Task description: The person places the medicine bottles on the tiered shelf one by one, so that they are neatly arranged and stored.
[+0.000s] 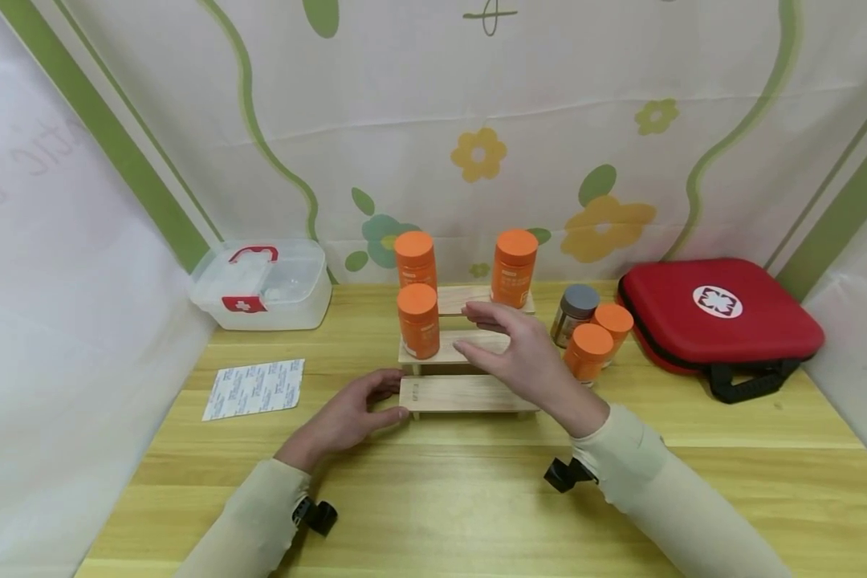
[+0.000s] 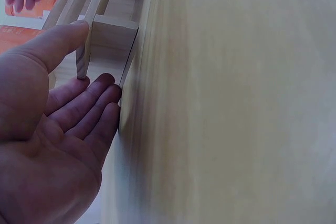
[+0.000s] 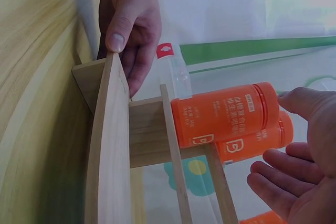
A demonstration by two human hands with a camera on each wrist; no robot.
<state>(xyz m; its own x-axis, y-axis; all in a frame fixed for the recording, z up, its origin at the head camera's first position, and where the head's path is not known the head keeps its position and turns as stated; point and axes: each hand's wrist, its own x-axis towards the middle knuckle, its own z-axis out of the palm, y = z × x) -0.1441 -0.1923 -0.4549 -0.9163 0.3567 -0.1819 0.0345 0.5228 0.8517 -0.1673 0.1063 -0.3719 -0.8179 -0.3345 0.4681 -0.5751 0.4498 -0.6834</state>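
Three bottles (image 1: 420, 329) on rack (image 1: 470, 393), head view; right hand (image 1: 523, 349), thumb and fingers parted, empty above it, could clip one. Left wrist: left hand (image 2: 58, 135) loosely pinches rack's end. Right wrist: a tug there might topple bottles.

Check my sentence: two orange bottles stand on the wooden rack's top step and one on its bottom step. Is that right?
Not quite: the single orange bottle is on the middle step, not the bottom step, as the head view shows. Two orange bottles do stand on the top step.
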